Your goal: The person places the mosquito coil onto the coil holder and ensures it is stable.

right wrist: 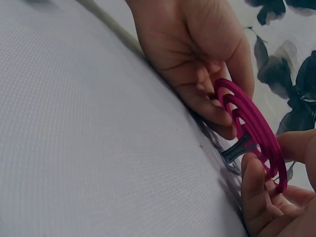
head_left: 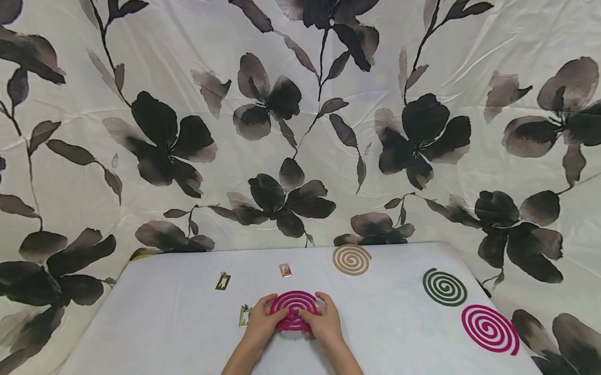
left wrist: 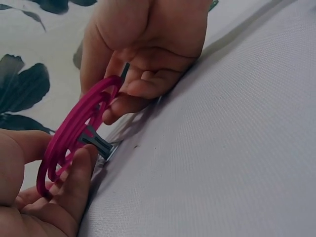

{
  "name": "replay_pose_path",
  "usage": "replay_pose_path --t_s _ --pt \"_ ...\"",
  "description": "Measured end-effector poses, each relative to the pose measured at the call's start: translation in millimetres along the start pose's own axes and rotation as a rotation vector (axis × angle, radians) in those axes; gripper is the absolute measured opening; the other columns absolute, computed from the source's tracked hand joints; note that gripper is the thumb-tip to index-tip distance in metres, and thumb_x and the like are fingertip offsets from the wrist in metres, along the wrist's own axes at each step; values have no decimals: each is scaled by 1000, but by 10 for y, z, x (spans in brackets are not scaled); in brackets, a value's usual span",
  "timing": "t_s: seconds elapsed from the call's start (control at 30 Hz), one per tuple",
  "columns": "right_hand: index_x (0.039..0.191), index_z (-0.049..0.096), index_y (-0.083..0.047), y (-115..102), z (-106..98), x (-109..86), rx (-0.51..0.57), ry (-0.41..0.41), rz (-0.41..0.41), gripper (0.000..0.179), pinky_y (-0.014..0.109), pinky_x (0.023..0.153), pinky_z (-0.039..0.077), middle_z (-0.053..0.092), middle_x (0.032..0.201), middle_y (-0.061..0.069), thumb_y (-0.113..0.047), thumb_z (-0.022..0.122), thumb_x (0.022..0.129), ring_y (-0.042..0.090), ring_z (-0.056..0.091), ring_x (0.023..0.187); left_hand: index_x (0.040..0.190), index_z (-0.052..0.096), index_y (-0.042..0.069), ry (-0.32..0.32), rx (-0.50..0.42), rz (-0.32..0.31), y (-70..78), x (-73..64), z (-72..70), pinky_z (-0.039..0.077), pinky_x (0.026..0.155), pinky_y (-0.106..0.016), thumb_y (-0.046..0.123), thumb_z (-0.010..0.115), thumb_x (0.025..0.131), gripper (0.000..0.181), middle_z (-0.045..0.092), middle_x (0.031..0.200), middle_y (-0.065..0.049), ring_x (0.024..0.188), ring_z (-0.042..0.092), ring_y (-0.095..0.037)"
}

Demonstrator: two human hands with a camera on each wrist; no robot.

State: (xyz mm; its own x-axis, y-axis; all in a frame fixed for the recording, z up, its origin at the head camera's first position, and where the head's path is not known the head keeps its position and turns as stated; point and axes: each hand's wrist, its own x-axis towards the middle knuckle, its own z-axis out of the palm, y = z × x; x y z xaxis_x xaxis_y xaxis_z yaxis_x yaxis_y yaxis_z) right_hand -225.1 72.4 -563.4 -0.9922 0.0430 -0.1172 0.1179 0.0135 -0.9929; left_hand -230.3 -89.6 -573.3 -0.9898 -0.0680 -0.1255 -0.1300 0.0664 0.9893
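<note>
Both hands hold a pink mosquito coil [head_left: 296,293] between them near the table's front. My left hand [head_left: 262,320] grips its left edge, and the right hand [head_left: 328,321] its right edge, with both thumbs laid toward the middle. In the left wrist view the coil [left wrist: 74,123] is tilted up on edge above the cloth. A small grey metal piece [left wrist: 97,141] sticks out from its near face, close to a thumb tip. The same metal piece [right wrist: 237,149] shows in the right wrist view. Whether it is fixed to the coil I cannot tell.
Toward the right lie a tan coil [head_left: 352,260], a green coil [head_left: 445,287] and another pink coil [head_left: 490,329]. Two flat cut-out metal pieces [head_left: 223,281] and a small reddish packet [head_left: 285,270] lie left of centre. A flowered cloth [head_left: 333,155] hangs behind the white table [head_left: 168,317].
</note>
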Motion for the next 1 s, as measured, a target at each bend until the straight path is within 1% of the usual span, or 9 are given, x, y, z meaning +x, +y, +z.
replay_pose_path --t_s 0.13,0.37,0.5,0.6,0.73,0.87,1.0 --pt "140 40 1 3 -12 -36 4 0 8 68 23 41 46 59 82 10 -7 74 82 11 50 45 138 39 -9 -12 -22 -7 -14 -31 -25 57 69 -28 9 72 87 64 65 106 -22 84 66 -19" --pt "140 38 3 36 -48 -74 14 -15 11 67 23 41 47 60 79 7 -9 73 84 12 53 47 141 34 -9 -32 -34 -46 -5 -79 -76 58 71 -30 9 72 87 69 65 106 -22 85 68 -21" --pt "140 37 2 27 -52 -89 34 -28 18 67 22 42 48 62 79 7 -8 72 85 13 59 50 143 31 -9 -54 -51 -38 23 -108 -122 57 74 -32 9 70 88 70 66 101 -19 84 68 -22" --pt "141 36 2 25 -84 -109 40 -25 28 66 22 43 48 63 80 7 -8 71 86 14 61 53 143 28 -10 -73 -68 -32 31 -134 -116 57 74 -32 8 69 89 70 67 98 -17 83 68 -21" --pt "141 36 2 14 -112 -142 34 -23 45 67 23 44 49 62 82 7 -9 72 86 13 60 53 144 26 -10 -77 -97 -50 39 -179 -128 58 74 -33 6 69 89 71 66 97 -17 79 68 -19" --pt "142 35 2 -3 -162 -179 35 -28 55 68 24 45 50 64 85 7 -9 71 86 14 61 55 144 28 -7 -65 -101 -67 23 -200 -147 58 72 -32 9 71 88 73 66 94 -14 75 67 -19" --pt "141 36 2 -12 -225 -199 33 -30 58 65 25 47 51 66 87 7 -9 69 87 15 62 57 145 26 -7 -74 -115 -70 9 -206 -176 58 73 -31 10 71 89 74 67 94 -12 77 69 -21"
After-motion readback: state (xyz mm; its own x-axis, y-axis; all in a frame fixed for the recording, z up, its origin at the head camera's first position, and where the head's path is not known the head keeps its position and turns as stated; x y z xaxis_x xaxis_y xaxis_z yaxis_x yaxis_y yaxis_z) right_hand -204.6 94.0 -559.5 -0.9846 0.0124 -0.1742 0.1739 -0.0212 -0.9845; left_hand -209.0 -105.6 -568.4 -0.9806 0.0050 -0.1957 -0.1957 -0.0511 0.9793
